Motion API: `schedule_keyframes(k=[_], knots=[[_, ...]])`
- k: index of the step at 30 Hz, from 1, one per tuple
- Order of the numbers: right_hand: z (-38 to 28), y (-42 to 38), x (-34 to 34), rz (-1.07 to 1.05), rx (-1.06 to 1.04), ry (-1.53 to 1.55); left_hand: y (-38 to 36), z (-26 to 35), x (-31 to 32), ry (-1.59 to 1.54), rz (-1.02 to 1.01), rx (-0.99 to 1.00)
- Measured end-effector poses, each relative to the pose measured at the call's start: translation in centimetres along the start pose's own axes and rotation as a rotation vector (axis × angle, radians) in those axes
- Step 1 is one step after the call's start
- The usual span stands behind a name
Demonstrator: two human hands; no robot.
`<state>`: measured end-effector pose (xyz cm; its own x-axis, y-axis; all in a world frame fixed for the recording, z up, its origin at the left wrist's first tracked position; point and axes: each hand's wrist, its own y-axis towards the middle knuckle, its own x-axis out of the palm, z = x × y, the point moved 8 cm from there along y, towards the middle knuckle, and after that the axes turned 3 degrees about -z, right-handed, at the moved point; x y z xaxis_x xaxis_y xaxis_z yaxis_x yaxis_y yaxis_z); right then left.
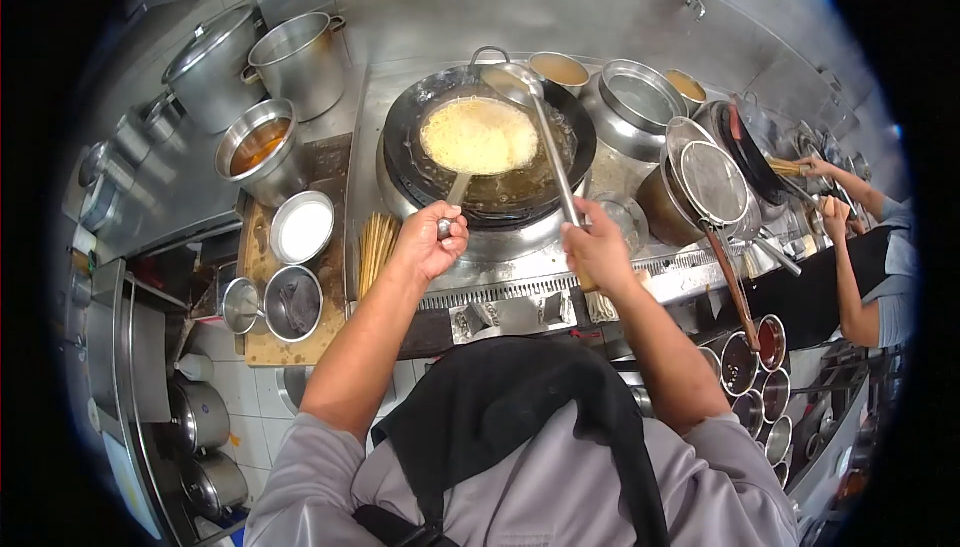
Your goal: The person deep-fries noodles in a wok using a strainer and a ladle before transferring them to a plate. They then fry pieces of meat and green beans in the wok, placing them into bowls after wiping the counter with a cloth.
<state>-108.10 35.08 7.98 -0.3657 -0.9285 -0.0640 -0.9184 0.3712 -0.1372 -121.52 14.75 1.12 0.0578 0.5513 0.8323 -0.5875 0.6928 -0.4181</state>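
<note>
My left hand [433,240] is closed round the short handle of a strainer [459,190], which reaches into a black wok [404,117]. Pale yellow noodle-like food [480,135] lies in a round mass at the strainer's end, with bubbling oil around it. My right hand [597,247] grips the long handle of a metal ladle [513,83]. The ladle's bowl is held over the wok's far rim, above the food's upper right edge.
Left stand a pot of orange liquid [262,147], a bowl of white content [302,228] and bamboo sticks [377,252]. A round mesh strainer [714,182] rests on a pot at right. Beyond it a co-worker's hands [828,192] work at another wok.
</note>
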Motion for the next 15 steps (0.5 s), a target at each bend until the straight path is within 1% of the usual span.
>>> schedule_keyframes(k=[2,5,6,8,9,11,12,14,15], knots=[[1.4,0.6,1.1,0.013,0.014,0.059,0.0,-0.2,0.2,0.003,-0.003,0.003],[3.6,-0.7,2.7,0.008,0.135,0.059,0.4,-0.4,0.2,-0.003,-0.007,-0.002],[3.6,-2.0,3.8,0.028,0.19,0.111,0.7,-0.5,0.2,-0.005,-0.012,-0.01],[2.9,-3.6,6.2,-0.011,0.275,0.66,1.0,-0.5,0.2,0.0,-0.017,-0.012],[2.7,-3.5,5.9,-0.018,0.279,0.658,1.0,-0.6,0.1,0.009,-0.023,-0.018],[1.6,-2.8,4.6,-0.085,0.284,0.986,-0.3,-0.9,1.0,-0.002,-0.012,-0.042],[1.5,-2.8,4.2,-0.089,0.285,0.984,-0.8,-1.1,1.1,-0.012,0.0,-0.076],[0.8,-2.5,2.8,-0.1,0.16,0.492,-0.8,-0.3,0.5,0.013,0.005,-0.042],[0.4,-2.4,2.6,-0.123,0.106,0.353,-0.9,-0.2,0.6,-0.003,-0.011,-0.054]])
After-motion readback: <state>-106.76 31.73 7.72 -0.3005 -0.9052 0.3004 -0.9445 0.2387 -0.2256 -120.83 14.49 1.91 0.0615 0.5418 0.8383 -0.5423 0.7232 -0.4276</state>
